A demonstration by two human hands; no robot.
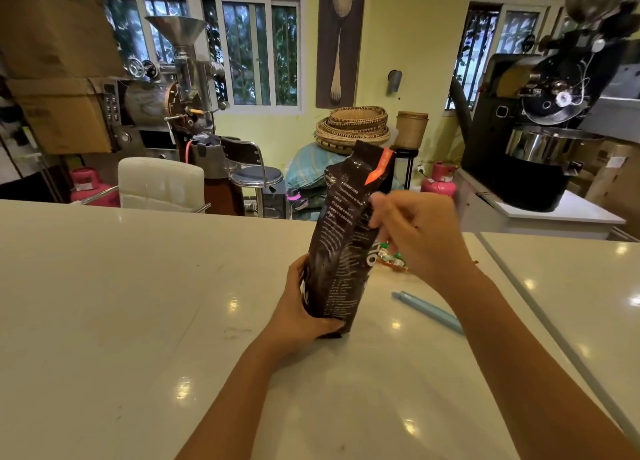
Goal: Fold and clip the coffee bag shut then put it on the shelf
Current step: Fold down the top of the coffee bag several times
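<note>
A dark brown coffee bag (341, 241) with white print and an orange strip near its top stands upright on the white counter (138, 303), leaning slightly right. My left hand (301, 314) wraps around its lower part at the base. My right hand (415, 234) grips the bag's right edge about halfway up, fingers curled onto it. The bag's top is unfolded and stands open-ended. A light blue clip stick (427, 312) lies flat on the counter to the right of the bag, partly under my right forearm.
A small green and orange wrapper (393, 258) lies behind the bag. A seam (540, 307) splits the counter on the right. Beyond the far edge stand a white chair (161, 182), a stool (254, 175), coffee roasters (540, 123), baskets (353, 127) and pink gas cylinders (440, 180).
</note>
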